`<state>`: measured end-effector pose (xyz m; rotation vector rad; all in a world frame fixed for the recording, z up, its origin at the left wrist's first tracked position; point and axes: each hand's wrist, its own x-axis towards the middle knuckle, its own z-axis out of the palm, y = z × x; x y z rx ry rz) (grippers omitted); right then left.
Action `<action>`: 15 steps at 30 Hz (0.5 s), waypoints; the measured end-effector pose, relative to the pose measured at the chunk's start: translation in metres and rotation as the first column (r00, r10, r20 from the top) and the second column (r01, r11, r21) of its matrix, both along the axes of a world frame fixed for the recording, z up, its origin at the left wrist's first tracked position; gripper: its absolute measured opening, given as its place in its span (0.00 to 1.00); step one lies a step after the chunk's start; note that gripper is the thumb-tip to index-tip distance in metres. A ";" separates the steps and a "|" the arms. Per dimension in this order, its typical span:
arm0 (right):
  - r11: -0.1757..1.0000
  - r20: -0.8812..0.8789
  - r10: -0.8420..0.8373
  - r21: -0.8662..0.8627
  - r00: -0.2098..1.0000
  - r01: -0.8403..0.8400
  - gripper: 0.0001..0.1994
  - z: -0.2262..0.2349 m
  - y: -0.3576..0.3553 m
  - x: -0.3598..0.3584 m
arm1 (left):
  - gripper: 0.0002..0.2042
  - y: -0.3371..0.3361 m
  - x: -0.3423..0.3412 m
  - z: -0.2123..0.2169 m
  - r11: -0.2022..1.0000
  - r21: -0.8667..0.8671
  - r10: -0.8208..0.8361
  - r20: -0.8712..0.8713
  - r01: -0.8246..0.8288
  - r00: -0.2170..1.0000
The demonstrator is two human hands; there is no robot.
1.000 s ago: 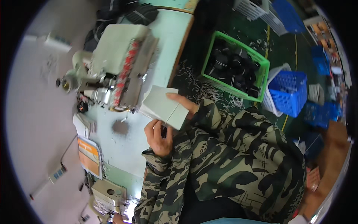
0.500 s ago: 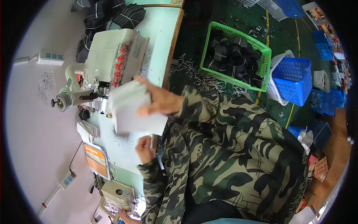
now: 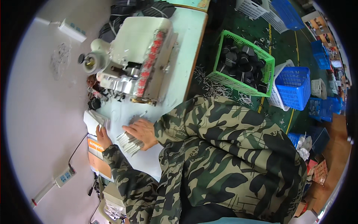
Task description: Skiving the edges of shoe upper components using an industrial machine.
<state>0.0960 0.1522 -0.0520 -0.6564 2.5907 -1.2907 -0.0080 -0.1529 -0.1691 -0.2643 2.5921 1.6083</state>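
Head view: thin grey-white pieces lie fanned in a stack (image 3: 128, 143) on the pale table (image 3: 186, 48), in front of the white sewing machine (image 3: 136, 56). The right hand (image 3: 141, 132) lies flat on the stack, fingers spread. The left hand (image 3: 101, 136) touches a white folded piece (image 3: 93, 121) at the table's edge; whether its fingers pinch it I cannot tell. Such pieces look light, limp and prone to sliding apart; pressing flat or pinching one edge should suit best.
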 end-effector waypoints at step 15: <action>0.963 0.160 0.173 0.181 0.972 -0.201 0.52 0.035 0.031 0.013 | 0.34 0.148 0.182 0.080 0.928 0.061 0.354 0.172 -0.368 0.919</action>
